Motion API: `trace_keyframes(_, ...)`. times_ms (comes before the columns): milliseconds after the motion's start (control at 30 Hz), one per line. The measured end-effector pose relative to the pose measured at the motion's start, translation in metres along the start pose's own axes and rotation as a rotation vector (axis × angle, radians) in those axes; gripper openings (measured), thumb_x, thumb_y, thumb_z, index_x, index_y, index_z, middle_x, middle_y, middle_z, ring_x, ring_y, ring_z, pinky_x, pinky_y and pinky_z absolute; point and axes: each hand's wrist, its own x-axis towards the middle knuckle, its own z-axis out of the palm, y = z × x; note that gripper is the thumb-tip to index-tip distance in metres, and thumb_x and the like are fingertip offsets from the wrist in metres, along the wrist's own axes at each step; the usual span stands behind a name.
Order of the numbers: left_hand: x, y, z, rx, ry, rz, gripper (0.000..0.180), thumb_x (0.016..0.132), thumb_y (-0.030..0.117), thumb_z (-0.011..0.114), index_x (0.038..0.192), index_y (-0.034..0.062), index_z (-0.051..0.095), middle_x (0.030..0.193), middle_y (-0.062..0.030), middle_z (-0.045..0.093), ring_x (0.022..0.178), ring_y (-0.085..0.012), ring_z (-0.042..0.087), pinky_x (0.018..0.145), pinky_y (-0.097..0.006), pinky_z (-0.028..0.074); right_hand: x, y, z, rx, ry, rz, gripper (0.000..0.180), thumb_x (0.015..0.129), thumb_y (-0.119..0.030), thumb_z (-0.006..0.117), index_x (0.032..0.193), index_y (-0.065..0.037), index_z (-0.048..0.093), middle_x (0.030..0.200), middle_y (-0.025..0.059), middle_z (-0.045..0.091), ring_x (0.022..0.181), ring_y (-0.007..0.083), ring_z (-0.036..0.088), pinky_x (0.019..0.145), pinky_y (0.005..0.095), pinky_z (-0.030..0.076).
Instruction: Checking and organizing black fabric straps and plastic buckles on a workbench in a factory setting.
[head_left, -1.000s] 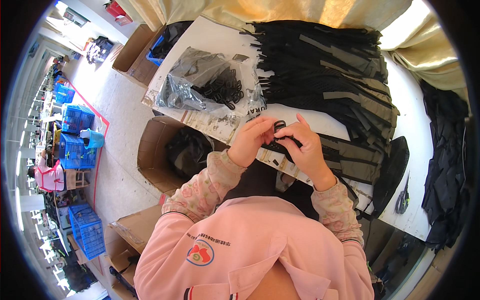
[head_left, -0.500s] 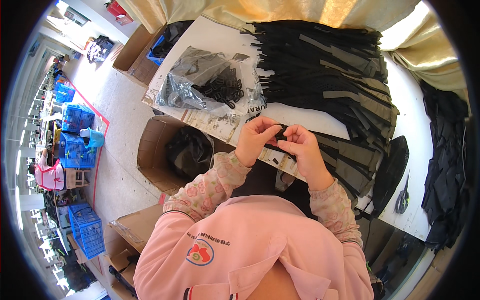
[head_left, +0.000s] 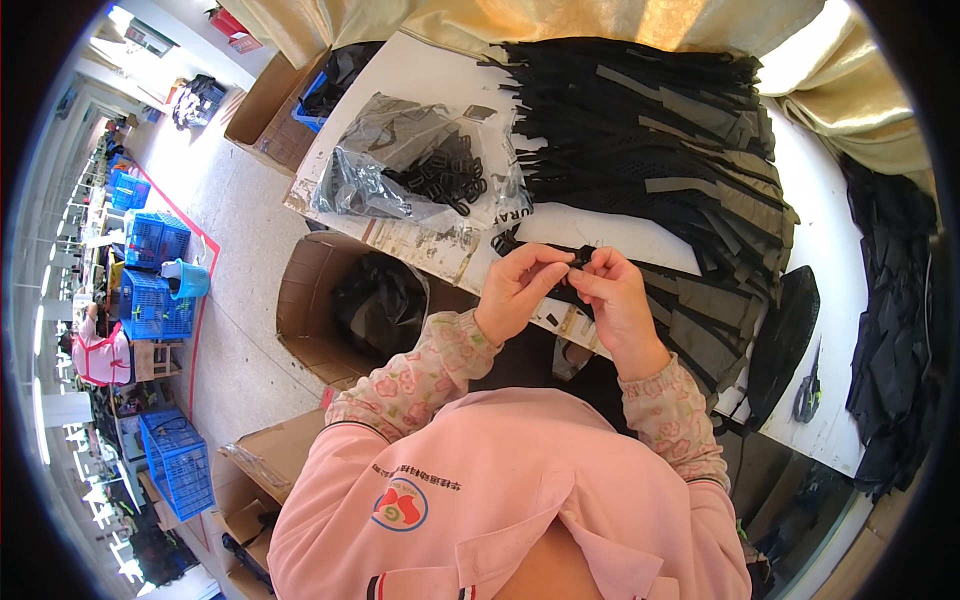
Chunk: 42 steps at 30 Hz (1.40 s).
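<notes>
Over the near edge of the white table (head_left: 345, 190), my left hand (head_left: 515, 290) and my right hand (head_left: 620, 305) meet, fingertips pinched. Between them is a small black buckle (head_left: 581, 256); a black strap (head_left: 508, 242) runs out behind my left fingers. My fingers partly cover both, so how they are joined is unclear. Beyond my left hand lies an open clear plastic bag (head_left: 370, 150) with many black plastic buckles (head_left: 447, 175) spilling at its mouth. To the right, a large heap of black and grey fabric straps (head_left: 660, 130) spreads over the table.
A cardboard box (head_left: 310, 300) lined with dark plastic stands below the table at left. Scissors (head_left: 807, 398) lie at the table's right, beside a dark rounded piece (head_left: 784, 340). More black fabric (head_left: 890, 330) lies far right. Blue crates (head_left: 172, 455) line the floor; a person (head_left: 100, 350) sits beyond.
My hands have shifted slightly to the right and toward me. More of the black strap shows behind my left hand, and the buckle is turned between my fingertips.
</notes>
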Motion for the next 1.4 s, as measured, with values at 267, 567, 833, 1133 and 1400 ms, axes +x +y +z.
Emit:
trace_keyframes(267,-0.005,-0.016,-0.006,-0.029,-0.142,0.051,0.030,0.082,-0.002,0.070,0.109,0.0031,0.059,0.112,-0.0038,0.053,0.102,-0.0124,0.055,0.089,-0.028,0.046,-0.006,-0.001,0.005,-0.042,0.026,-0.066,0.028,0.077,0.007,0.070,0.085,-0.007,0.047,0.071,-0.0007,0.054,0.060,0.0072,0.052,0.057,0.0191,0.044)
trace_keyframes(567,-0.001,-0.011,-0.015,-0.087,-0.106,0.055,0.027,0.079,-0.004,0.071,0.103,0.0050,0.062,0.100,-0.0035,0.055,0.088,-0.0126,0.056,0.077,-0.028,0.048,-0.012,-0.017,0.005,-0.174,-0.122,-0.095,0.017,0.086,0.001,0.064,0.098,-0.001,0.052,0.085,0.0040,0.059,0.075,0.0097,0.059,0.068,0.0224,0.050)
trace_keyframes(833,0.004,0.002,-0.018,0.451,-0.219,0.266,0.025,0.072,-0.007,0.074,0.091,0.0053,0.064,0.095,-0.0028,0.054,0.085,-0.0130,0.054,0.070,-0.024,0.043,-0.002,-0.036,-0.004,-0.704,-0.314,-0.032,0.015,0.092,-0.007,0.058,0.102,0.003,0.062,0.086,0.0018,0.062,0.073,0.0060,0.056,0.067,0.0215,0.048)
trace_keyframes(1133,0.001,-0.009,-0.026,0.205,-0.250,0.041,0.033,0.071,-0.007,0.076,0.092,0.0061,0.054,0.091,-0.0001,0.048,0.081,-0.0113,0.048,0.069,-0.024,0.041,-0.001,-0.049,0.002,-0.757,-0.408,0.038,0.016,0.088,-0.004,0.059,0.102,0.003,0.063,0.084,0.0032,0.064,0.071,0.0081,0.058,0.065,0.0232,0.048)
trace_keyframes(1400,0.008,0.005,-0.027,0.395,-0.376,0.165,0.034,0.072,-0.007,0.076,0.090,0.0068,0.051,0.090,0.0003,0.046,0.080,-0.0098,0.047,0.067,-0.024,0.042,0.004,-0.053,0.001,-0.872,-0.499,-0.106,0.015,0.087,-0.004,0.060,0.100,0.003,0.063,0.085,0.0048,0.066,0.073,0.0090,0.060,0.065,0.0238,0.049)
